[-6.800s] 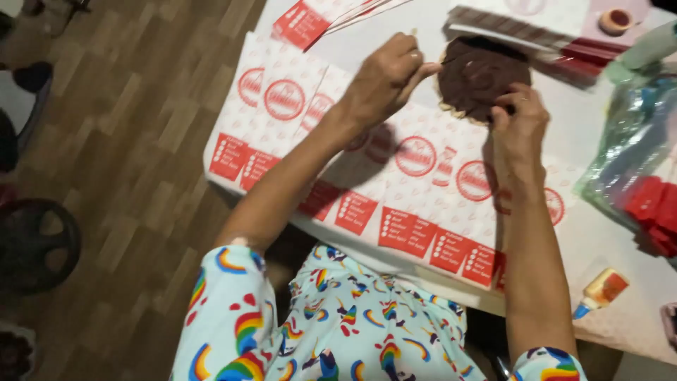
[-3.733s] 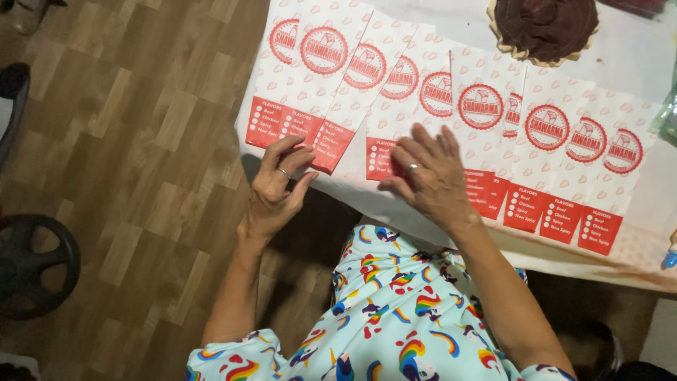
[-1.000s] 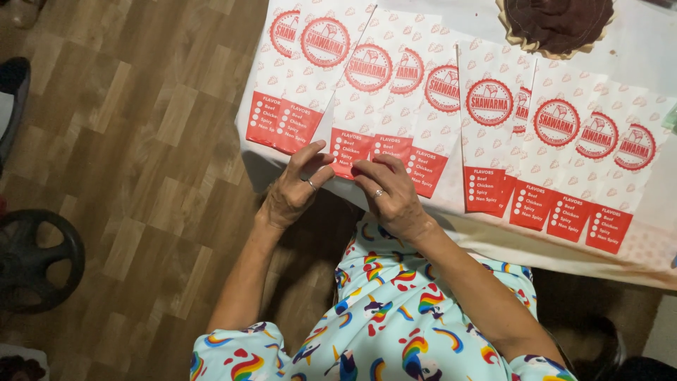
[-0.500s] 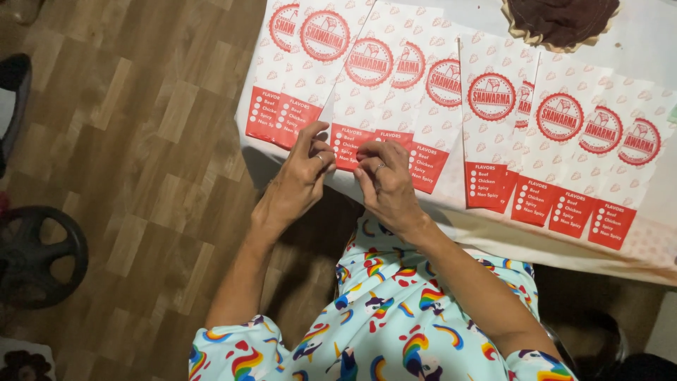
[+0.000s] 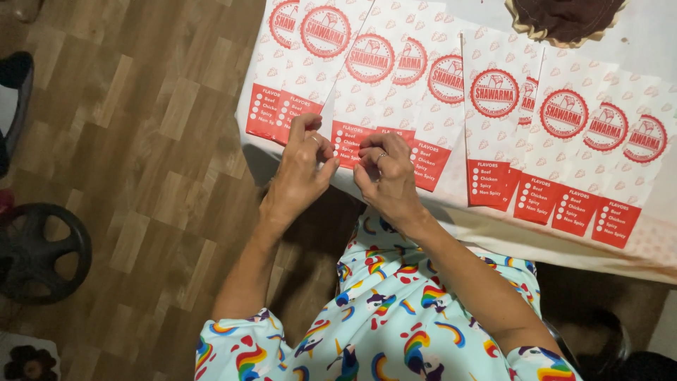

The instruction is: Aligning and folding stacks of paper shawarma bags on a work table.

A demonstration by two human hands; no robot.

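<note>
Left hand (image 5: 300,173) and right hand (image 5: 384,176), each grip pinched shut on one red-and-white paper bag's (image 5: 367,92) bottom edge; bag overhangs the table (image 5: 656,49).

Looks like a small home food-prep or takeaway setup, not a commercial kitchen: white-covered table (image 5: 635,49) with a row of white-and-red printed paper sleeve bags (image 5: 493,106) overlapping along its near edge, round dark brown flatbread on tan paper (image 5: 568,15) at the table's far side, brown wood-plank floor (image 5: 141,141) left of the table, black round plastic stool (image 5: 39,250) on that floor
</note>
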